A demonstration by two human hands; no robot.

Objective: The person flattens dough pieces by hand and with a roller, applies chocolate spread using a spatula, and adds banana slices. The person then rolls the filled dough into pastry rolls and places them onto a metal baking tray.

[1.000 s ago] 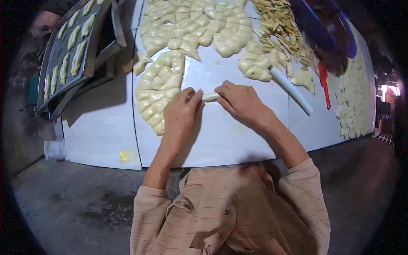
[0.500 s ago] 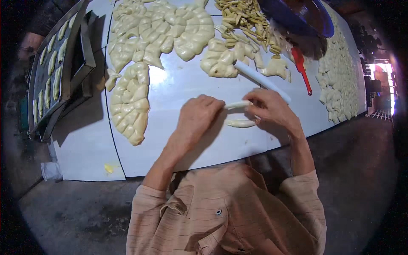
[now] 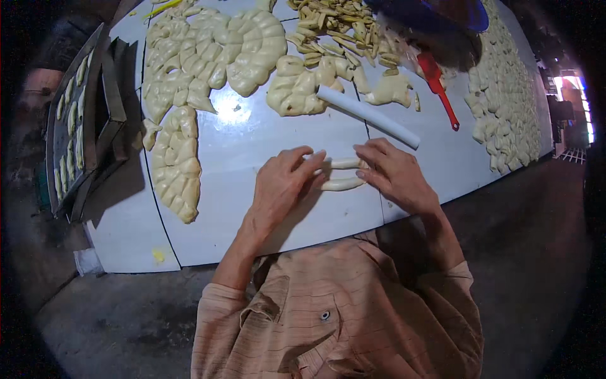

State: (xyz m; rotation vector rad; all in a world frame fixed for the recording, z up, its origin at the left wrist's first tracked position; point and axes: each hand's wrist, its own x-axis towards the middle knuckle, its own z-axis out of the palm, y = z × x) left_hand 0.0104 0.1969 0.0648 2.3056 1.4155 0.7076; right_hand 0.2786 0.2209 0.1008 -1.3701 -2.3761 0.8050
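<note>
Two pale dough rolls lie side by side on the white table, a far roll [image 3: 341, 163] and a near roll [image 3: 341, 184]. My left hand [image 3: 281, 180] is curled over their left ends, its fingertips partly hidden. At the right ends, my right hand [image 3: 398, 177] has its thumb and fingers closed on the dough. Beyond my hands a white rolling pin [image 3: 369, 117] lies slantwise. Left of the pin is a lumpy dough piece [image 3: 293, 88], and a small flat dough piece [image 3: 389, 89] lies to its right.
Large filled-looking dough sheets [image 3: 214, 50] spread across the far left, with a long piece [image 3: 176, 167] nearer. Yellowish strips [image 3: 334, 25] are heaped at the back beside a blue basin [image 3: 470, 19]. A red spatula [image 3: 435, 79] lies right. More dough [image 3: 505, 107] covers the right edge. Metal trays [image 3: 95, 114] hold several rolls.
My left hand has spread over the left ends of both dough rolls. My right fingers have come down on the right ends. The whole view has shifted slightly.
</note>
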